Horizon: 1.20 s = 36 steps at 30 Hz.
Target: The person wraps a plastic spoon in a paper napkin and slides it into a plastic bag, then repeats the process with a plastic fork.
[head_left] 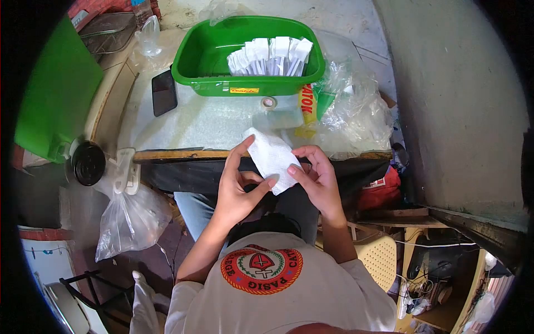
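Between my two hands is a white folded paper napkin (272,158), tilted, just in front of the table's edge. My left hand (239,186) pinches it along its left side, with the thumb near the lower corner and a finger at the upper corner. My right hand (318,181) grips the right side, its thumb on the near face and its other fingers partly hidden. Beyond the napkin stands a green basin (194,83), holding several wrapped white packets (270,58) in a row.
A black phone (164,92) lies left of the basin, and a tape roll (268,102) lies in front of it. Clear plastic bags (356,114) and a yellow wrapper (307,106) are at the right. A tied plastic bag (133,217) hangs at the left, and a wall (456,100) borders the right.
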Motion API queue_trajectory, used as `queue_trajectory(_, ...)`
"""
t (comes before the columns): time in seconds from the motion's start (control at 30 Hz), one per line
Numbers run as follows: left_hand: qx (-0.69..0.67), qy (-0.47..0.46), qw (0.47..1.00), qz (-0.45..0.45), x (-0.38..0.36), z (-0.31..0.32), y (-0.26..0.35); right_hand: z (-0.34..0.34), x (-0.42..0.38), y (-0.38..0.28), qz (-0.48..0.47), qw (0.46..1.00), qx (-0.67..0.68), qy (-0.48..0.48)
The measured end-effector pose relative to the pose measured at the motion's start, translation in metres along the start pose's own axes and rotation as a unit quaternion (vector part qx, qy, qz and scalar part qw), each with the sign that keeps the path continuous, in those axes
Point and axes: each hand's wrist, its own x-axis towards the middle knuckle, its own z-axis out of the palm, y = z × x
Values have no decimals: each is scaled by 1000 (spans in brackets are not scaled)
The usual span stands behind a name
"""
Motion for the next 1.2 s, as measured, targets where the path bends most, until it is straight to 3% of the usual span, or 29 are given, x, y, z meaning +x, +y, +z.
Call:
queue_trajectory(0.13,64,-6,998,-2,0,1,3,-1,-1,4,2,1000,1,-3)
queue_trajectory(0.63,-48,-5,999,-22,0,2,-6,-1,-3,6,60,997,37,-24)
queue_trajectory(0.83,-11,29,1000,2,2,4,-7,6,-6,-2,43,996,81,-21)
queue_trajectory(0.9,62,40,997,9,2,3,-7,8,-9,-2,44,994,91,-29)
queue_trajectory(1.0,104,51,992,55,2,7,-5,10,-11,3,17,999,46,-22)
queue_trajectory(1.2,90,46,994,52,4,7,-10,4,-13,9,41,999,15,-10)
